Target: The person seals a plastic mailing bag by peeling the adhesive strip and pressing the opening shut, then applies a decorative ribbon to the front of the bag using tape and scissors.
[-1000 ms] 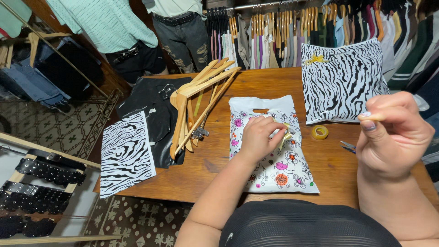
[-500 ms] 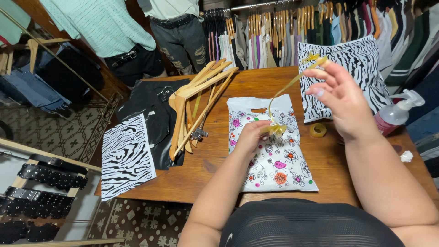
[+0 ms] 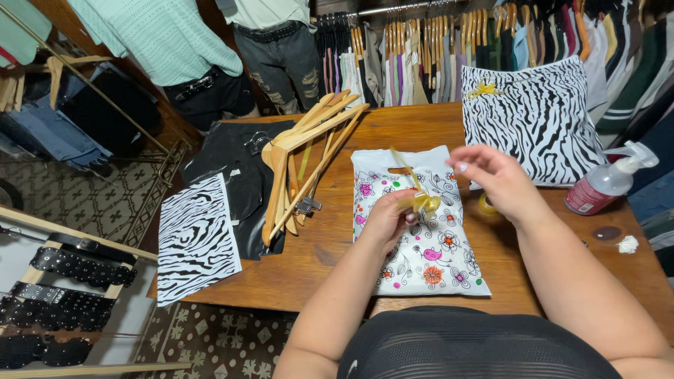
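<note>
Two hands work a yellow ribbon on a flowered gift bag that lies on a wooden table.

The left hand (image 3: 390, 216) rests on the white flowered bag (image 3: 421, 231) and pinches a loop of the yellow ribbon (image 3: 423, 201) between its fingertips, near the bag's handle slot. The right hand (image 3: 491, 175) hovers just above and to the right, fingers half closed, and seems to hold the thin end of the ribbon, which rises toward it. The bag lies flat in the middle of the table (image 3: 330, 260). To its left is a pile of wooden hangers (image 3: 302, 161) on black bags (image 3: 232, 161), and a zebra-striped bag (image 3: 195, 238) at the edge. Behind, to the right, another zebra bag (image 3: 533, 126) with a yellow bow stands, and a spray bottle (image 3: 607, 182) lies beside it.
</note>
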